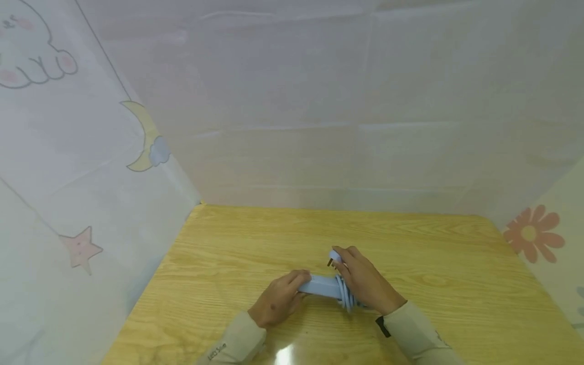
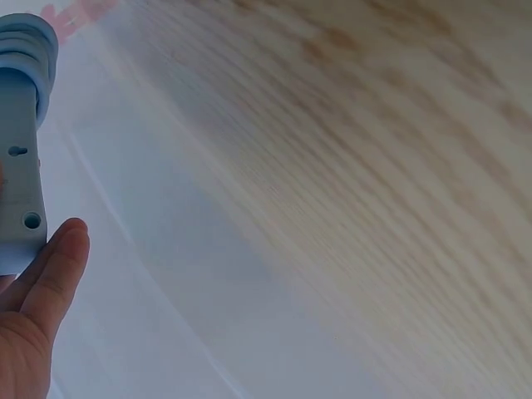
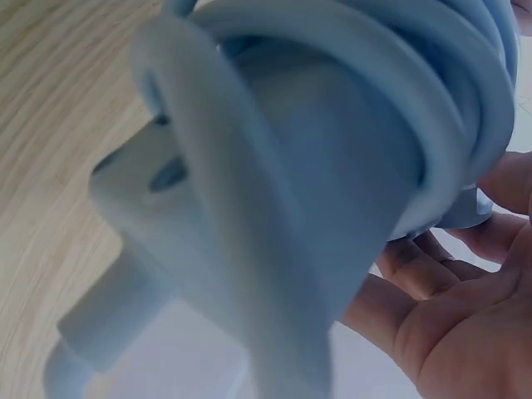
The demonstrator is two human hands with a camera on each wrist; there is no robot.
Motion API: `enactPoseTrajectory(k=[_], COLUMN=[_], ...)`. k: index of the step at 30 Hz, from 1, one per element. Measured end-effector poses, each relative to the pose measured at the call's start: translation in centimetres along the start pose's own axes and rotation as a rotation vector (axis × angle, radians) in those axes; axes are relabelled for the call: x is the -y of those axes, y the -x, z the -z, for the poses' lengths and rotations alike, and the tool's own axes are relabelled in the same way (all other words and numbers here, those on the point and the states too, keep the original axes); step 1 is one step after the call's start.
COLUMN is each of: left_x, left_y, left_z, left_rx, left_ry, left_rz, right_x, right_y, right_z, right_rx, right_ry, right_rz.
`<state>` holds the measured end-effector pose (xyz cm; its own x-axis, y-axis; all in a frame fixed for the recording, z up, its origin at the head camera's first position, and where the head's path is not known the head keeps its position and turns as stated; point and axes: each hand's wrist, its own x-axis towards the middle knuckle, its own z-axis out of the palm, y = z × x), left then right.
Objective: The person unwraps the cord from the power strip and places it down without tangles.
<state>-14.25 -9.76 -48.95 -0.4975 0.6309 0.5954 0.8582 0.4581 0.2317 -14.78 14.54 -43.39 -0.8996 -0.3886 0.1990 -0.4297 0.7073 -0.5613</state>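
A light blue power strip [image 1: 321,287] is held over the table, its left end gripped by my left hand [image 1: 278,298]. Several turns of its cord [image 1: 345,295] wrap around the right end. My right hand [image 1: 367,279] pinches the plug [image 1: 335,255] just above those turns, metal prongs pointing down and left. In the left wrist view, the strip's underside [image 2: 18,191] shows mounting holes. The right wrist view has the coiled cord [image 3: 440,100] and the strip's end close up, with the right hand [image 3: 465,316] behind them.
The wood-grain table [image 1: 228,243] extends around both hands. A pale cloth wall [image 1: 296,101] rises along its back edge, and printed cloth walls stand at the left and right. A black band [image 1: 383,327] shows at the right sleeve.
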Motion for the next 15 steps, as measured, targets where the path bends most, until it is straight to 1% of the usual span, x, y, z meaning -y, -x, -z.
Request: enactPoseTrajectory(k=[4, 9, 15], left_x=[0.0, 0.1, 0.4], left_y=[0.1, 0.2, 0.3], left_z=[0.1, 0.4, 0.4], left_rx=[0.002, -0.018, -0.028], left_ry=[0.015, 0.021, 0.04], left_rz=[0.009, 0.007, 0.002], right_x=[-0.4, -1.0, -1.5], right_y=[0.1, 0.2, 0.5], right_z=[0.3, 0.9, 1.9], right_rx=[-0.007, -0.025, 0.002], right_ry=[-0.003, 0.002, -0.022], right_rz=[-0.004, -0.004, -0.026])
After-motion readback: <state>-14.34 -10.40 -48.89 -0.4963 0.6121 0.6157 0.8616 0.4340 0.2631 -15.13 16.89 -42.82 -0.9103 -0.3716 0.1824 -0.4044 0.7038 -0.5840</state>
